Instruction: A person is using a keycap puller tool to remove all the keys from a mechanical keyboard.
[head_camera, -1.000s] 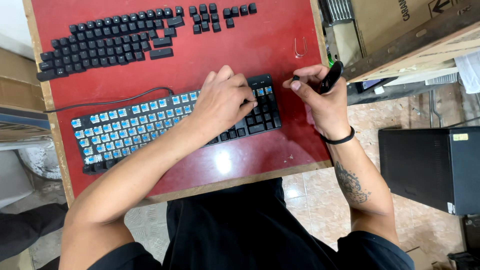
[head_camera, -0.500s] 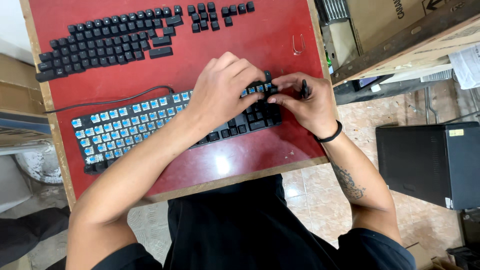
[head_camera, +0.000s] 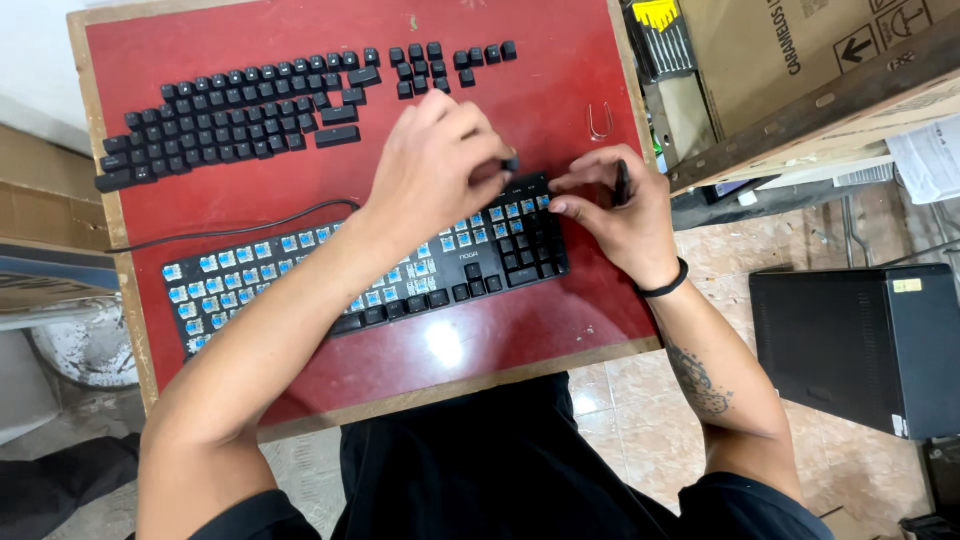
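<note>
Left hand (head_camera: 435, 165) has lifted off the keyboard (head_camera: 370, 280) pinching a black keycap (head_camera: 511, 162); one more key pulled. Right hand (head_camera: 620, 215), moved to the keyboard's right end, grips a black tool (head_camera: 622, 182).

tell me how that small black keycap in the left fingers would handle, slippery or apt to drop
The small black plastic keycap, pinched at the left hand's fingertips, is probably very light and rigid. Its smooth sides and tiny size likely make it easy to fumble. Dropped on the red wooden table, it would probably bounce or skitter rather than roll.

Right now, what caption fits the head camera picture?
Left hand lifts a black keycap off the keyboard; right hand holds a black tool.
</note>
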